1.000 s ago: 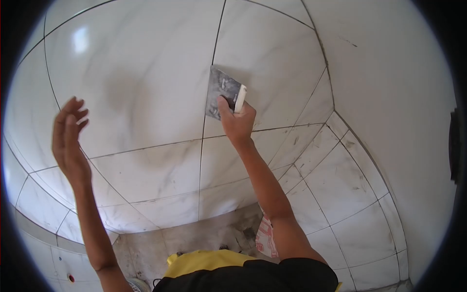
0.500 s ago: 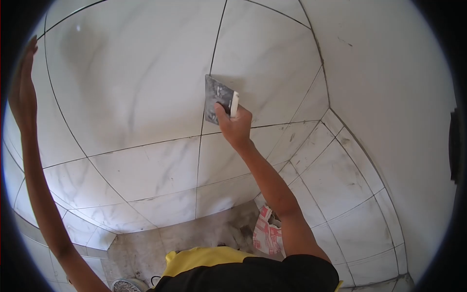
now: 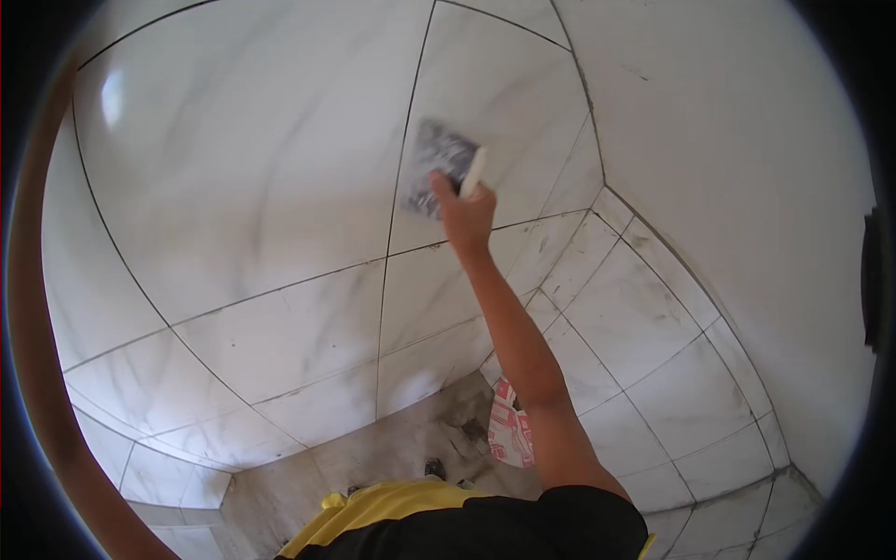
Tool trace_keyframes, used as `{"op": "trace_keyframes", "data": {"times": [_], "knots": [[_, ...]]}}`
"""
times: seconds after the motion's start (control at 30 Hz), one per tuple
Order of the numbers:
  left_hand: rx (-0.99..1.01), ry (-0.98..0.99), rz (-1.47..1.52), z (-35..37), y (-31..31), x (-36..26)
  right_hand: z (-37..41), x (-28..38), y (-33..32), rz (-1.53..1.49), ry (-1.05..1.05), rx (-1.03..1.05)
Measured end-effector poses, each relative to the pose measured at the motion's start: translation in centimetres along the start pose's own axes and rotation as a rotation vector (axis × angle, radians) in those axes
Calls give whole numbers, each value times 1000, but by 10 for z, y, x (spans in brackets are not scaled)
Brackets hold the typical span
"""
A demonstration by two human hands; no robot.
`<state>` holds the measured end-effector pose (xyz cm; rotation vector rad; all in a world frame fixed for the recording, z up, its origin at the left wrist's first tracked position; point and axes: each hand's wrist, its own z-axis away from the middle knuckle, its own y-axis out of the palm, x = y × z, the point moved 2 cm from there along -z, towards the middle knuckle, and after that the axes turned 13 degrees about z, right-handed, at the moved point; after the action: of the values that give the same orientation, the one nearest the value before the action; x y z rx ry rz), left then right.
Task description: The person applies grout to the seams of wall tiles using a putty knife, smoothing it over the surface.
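My right hand (image 3: 469, 217) is closed round the pale handle of a flat trowel (image 3: 439, 154) with a grey, smeared blade. The blade is blurred and lies over the white marbled wall tile (image 3: 504, 103), just right of a dark vertical joint. My thumb rests against the back of the blade. My left arm reaches up along the far left edge of the view; the hand at its top is dark and cut off by the lens border, so its fingers cannot be made out.
A red and white bag (image 3: 509, 434) stands on the dusty floor (image 3: 373, 448) beneath my right arm. Tiled walls meet in a corner at the right, below a plain white wall (image 3: 728, 168). A dark object (image 3: 873, 280) sits at the right edge.
My right hand and the trowel have moved right and slightly up, off the vertical joint. My left arm has shifted outward to the left edge. The bucket at the bottom has left the view.
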<state>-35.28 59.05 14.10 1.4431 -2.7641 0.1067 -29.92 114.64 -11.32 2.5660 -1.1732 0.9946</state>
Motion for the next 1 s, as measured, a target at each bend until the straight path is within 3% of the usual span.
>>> {"op": "trace_keyframes", "data": {"times": [0.03,0.07,0.1,0.13,0.17,0.2,0.3,0.33,0.43,0.47,0.57,0.7,0.73,0.8,0.87,0.97,1.0], "knots": [[65,-108,-14,3,14,25,-5,2,-5,-116,192,52],[133,-214,-37,6,27,41,-4,8,3,-160,132,-5],[-32,46,-179,9,33,50,-4,9,8,-156,120,-3],[-188,312,-319,12,39,51,1,7,12,-37,-30,11],[-260,446,-378,12,45,61,7,18,11,88,-171,20],[-344,575,-445,14,51,70,2,21,-1,222,66,127],[-228,514,-429,18,51,100,-14,4,0,67,146,24],[-243,457,-401,23,51,85,-8,10,6,53,-48,74],[368,-357,-515,-5,18,5,-46,20,-12,39,22,207],[79,-19,-455,-7,17,4,-60,32,-22,-15,12,266],[-211,285,-393,3,21,18,-57,49,-36,107,108,347],[-208,251,-460,7,23,41,-36,55,-39,98,31,255],[-221,255,-439,9,21,30,-35,62,-42,87,-109,114],[-241,267,-399,14,15,12,-65,62,-50,123,-201,-111],[-242,286,-363,11,16,-1,-121,65,-53,-182,-109,-110],[-247,312,-344,9,17,-9,-151,74,-35,-211,-137,-57],[-254,322,-345,9,12,-9,-144,84,-18,-51,-327,-62]]}}
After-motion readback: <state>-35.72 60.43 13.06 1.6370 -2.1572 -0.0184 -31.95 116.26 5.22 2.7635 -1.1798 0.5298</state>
